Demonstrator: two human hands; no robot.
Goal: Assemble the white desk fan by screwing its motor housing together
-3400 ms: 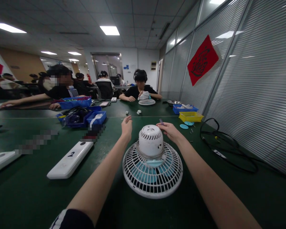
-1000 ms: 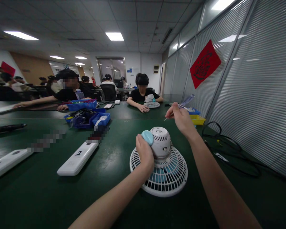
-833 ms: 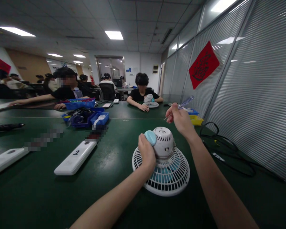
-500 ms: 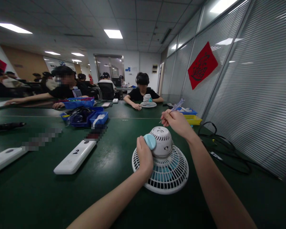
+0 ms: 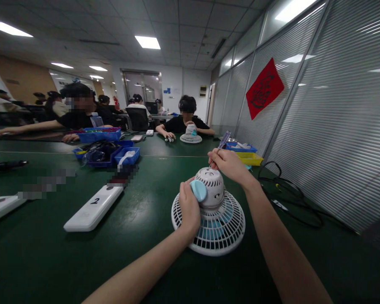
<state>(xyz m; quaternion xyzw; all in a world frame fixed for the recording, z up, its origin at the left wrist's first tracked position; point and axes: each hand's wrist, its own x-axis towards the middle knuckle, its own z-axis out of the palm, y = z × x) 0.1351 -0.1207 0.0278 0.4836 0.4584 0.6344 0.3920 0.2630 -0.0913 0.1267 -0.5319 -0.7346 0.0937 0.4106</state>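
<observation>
In front of me a white fan head (image 5: 209, 230) lies grille-down on the table, its motor housing (image 5: 213, 190) upright and light blue blades showing through the grille. My left hand (image 5: 190, 207) is closed round the left side of the housing, by a round light blue knob (image 5: 198, 191). My right hand (image 5: 226, 162) grips a screwdriver (image 5: 224, 139) with a clear purplish handle, tilted over the housing. The shaft points down to the housing's top; whether the tip touches a screw, I cannot tell.
Blue bins (image 5: 109, 154) with cables stand to the left; a yellow tray (image 5: 250, 158) and a blue tray (image 5: 240, 147) stand behind my right hand. A white device marked 2 (image 5: 93, 209) lies left. A black cable (image 5: 299, 198) runs along the right. Across the table a person (image 5: 186, 118) has a similar fan.
My right hand has brought the screwdriver down to the top of the housing and tilted it more upright. My left hand stays on the fan. The view has shifted slightly.
</observation>
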